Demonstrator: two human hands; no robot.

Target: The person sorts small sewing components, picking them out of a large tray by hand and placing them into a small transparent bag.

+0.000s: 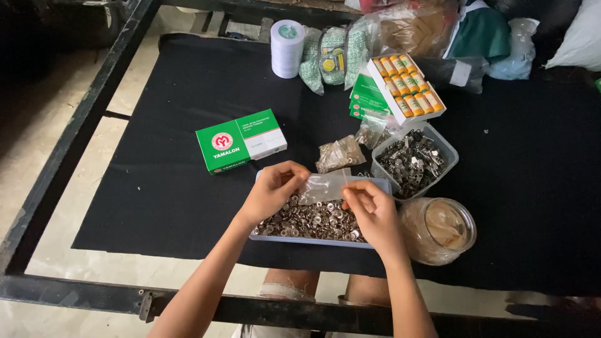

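One small clear plastic bag (323, 186), crinkled and glossy, held between two bare hands above a shallow pale-blue rectangular plastic tray (313, 241) heaped with round silver metal snap buttons (311, 221), too many to count. Left hand (270, 191): grip clamped on the bag's left edge, thumb and fingers pinched together. Right hand (374, 209): grip pinched on the bag's right edge. All rests on one desk covered in matte black cloth (175, 188). One green-and-white rectangular cardboard box (241, 141) lies left of the tray. One clear square plastic tub of grey metal clips (413, 159) stands just right of it; one round clear plastic jar (438, 230) lies beside the right hand. One open box of orange-and-yellow thread spools (407, 89), ten visible. One white tape roll (287, 49).
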